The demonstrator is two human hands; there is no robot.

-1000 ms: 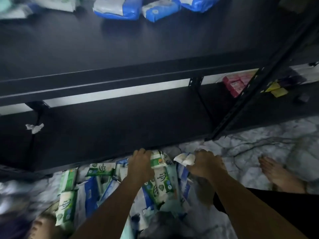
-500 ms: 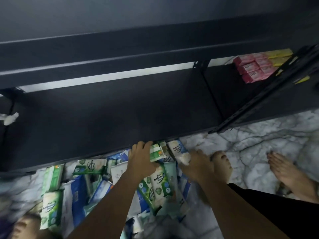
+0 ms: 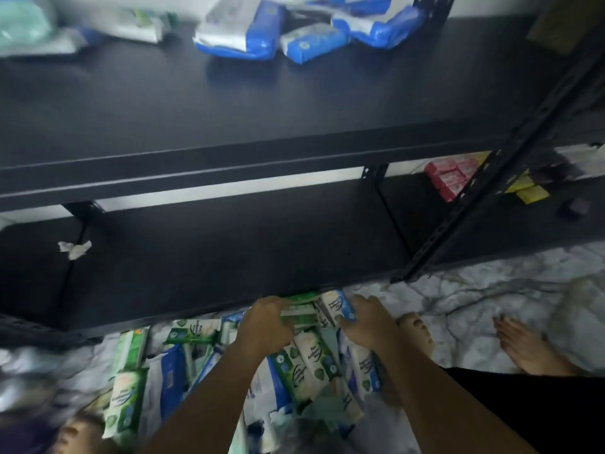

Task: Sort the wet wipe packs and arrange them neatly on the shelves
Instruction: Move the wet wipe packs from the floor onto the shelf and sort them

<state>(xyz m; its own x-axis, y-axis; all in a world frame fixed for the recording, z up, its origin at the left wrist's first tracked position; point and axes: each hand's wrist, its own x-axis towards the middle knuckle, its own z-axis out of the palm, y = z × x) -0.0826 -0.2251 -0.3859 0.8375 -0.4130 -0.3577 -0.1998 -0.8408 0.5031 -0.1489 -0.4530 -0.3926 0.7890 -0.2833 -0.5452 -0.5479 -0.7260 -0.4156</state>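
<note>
Your left hand [image 3: 266, 326] has its fingers curled over a green pack [image 3: 299, 309] and grips it from the left side. Your right hand [image 3: 370, 322] has its fingers wrapped round a white-and-blue pack [image 3: 337, 306], gripping from the right. The two packs sit side by side between your hands and look to be touching. Motion blur hides whether the green one is a single pack or a small stack.

Both packs are at the near edge of the lower shelf [image 3: 229, 250], just above the pile of packs [image 3: 304, 365] on the marble floor [image 3: 474, 290]. The pile is mixed green-and-white and blue-and-white, lying at all angles. More green packs [image 3: 126, 398] lie at near left.

The lower shelf carries a crumpled white scrap [image 3: 74, 249] at left. The upper shelf [image 3: 262, 103] has blue packs [image 3: 242, 31] at far centre and pale green packs [image 3: 137, 24] at far left, lying loose and not lined up.

On the far right, behind the black upright [image 3: 491, 191], are pink boxes [image 3: 450, 178], with yellow boxes [image 3: 532, 193] further right. Your bare feet [image 3: 415, 332] are on the floor, right of the pile.
</note>
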